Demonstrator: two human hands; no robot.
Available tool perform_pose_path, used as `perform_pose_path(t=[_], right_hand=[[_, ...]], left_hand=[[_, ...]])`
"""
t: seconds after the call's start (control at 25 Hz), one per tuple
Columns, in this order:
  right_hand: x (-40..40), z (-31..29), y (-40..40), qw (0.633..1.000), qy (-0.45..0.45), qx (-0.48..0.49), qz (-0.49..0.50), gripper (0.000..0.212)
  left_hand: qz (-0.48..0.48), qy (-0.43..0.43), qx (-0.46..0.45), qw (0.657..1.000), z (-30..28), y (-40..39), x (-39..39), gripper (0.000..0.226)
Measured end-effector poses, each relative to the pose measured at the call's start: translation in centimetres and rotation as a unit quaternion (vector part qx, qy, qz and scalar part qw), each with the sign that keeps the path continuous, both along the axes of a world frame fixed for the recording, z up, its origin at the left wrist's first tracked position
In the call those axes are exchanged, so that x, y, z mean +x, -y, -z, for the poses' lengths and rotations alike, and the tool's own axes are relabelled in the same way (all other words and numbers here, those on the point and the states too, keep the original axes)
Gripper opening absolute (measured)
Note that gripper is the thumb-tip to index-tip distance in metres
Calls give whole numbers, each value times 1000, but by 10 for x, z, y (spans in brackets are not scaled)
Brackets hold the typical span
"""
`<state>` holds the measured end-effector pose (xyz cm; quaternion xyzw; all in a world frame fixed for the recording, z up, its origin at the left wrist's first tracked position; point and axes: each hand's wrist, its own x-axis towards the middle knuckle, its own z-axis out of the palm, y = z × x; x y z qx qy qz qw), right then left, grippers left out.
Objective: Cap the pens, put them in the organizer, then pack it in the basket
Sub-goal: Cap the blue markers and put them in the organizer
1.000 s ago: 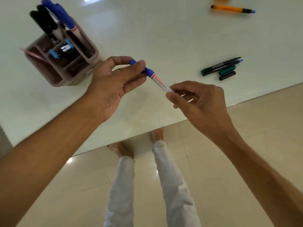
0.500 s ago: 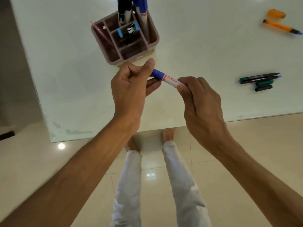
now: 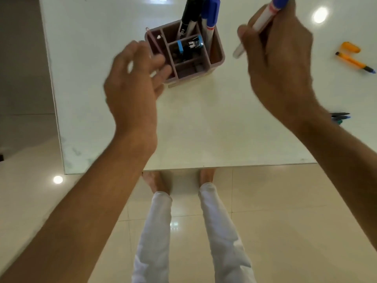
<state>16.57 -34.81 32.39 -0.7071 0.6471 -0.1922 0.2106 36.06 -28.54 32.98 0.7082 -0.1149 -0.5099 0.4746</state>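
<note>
Capping done, the left hand [image 3: 134, 78] has let go and hangs slack, while the right hand [image 3: 279, 58] now alone grips the blue-capped marker [image 3: 265, 17], raised just right of the organizer [image 3: 218, 58], ready to drop in.

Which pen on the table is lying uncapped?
The orange pen at far right: its dark tip is bare and its orange cap lies apart beside it.

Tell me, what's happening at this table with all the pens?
A person is tidying pens into a pink organizer. The right hand grips a blue-capped marker, raised beside the organizer, which already holds a few markers. The left hand, blurred and holding nothing, is at the organizer's near-left corner. An uncapped orange pen lies on the table with its cap beside it.
</note>
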Motion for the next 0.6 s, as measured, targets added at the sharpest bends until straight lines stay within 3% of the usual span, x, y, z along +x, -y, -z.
perform_pose_path(t=[0.12,0.44,0.6], right_hand=[[0,2,27,997,61,28,27,36],[21,35,33,995,10,97,19,25],[8,21,30,998,4,64,28,21]], left_hand=[[-45,1,30,999,3,11,19,28],[32,24,75,996,15,6,39,35],[89,25,82,992,11,3,34,40]])
